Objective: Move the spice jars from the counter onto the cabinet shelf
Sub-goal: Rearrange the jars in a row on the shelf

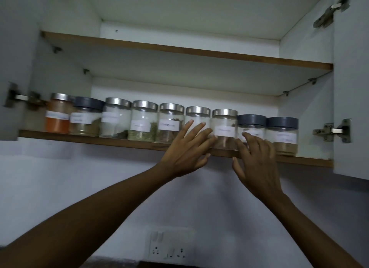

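Here, upright spice jars (142, 126) along shelf (79, 138)

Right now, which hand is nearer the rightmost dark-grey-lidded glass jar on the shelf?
Right. The right hand sits just left of the rightmost dark-grey-lidded glass jar; the left hand is farther left, before steel-lidded glass jars.

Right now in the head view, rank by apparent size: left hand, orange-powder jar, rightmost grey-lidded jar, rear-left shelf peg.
1. Left hand, nearest the camera.
2. Orange-powder jar and rightmost grey-lidded jar: alike, unranked.
3. Rear-left shelf peg.
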### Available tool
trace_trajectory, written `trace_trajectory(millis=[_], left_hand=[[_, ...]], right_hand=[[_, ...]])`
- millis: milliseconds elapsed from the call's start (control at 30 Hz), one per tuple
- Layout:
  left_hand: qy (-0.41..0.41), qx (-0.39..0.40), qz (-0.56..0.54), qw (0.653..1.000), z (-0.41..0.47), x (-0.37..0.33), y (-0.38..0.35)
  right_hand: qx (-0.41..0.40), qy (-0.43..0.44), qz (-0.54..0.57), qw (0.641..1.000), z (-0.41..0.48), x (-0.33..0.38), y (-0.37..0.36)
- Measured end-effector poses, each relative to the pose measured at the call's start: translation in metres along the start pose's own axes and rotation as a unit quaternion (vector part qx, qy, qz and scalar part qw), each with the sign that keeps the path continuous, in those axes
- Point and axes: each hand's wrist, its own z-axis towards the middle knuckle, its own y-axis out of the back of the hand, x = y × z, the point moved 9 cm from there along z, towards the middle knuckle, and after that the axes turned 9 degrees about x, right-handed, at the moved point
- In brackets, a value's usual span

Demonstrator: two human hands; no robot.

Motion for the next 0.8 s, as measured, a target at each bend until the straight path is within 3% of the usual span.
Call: trace_trajectory(millis=[333,567,800], left_hand=[[0.066,0.057,0.062,0.994,-0.127,0.146,0.057],[0.175,0.083,0.096,0.976,-0.194,0.255,0.081],[0.2,0.299,0.181,0.915,-0.227,0.346,0.042]], right_hand=[[-0.04,0.095,0.078,0.992,0.051,0.175,0.023],[-0.066,0.116,0.095,0.987,0.087,0.279,0.045],[-0.023,0.114,0.096,0.988,0.133,0.345,0.039]])
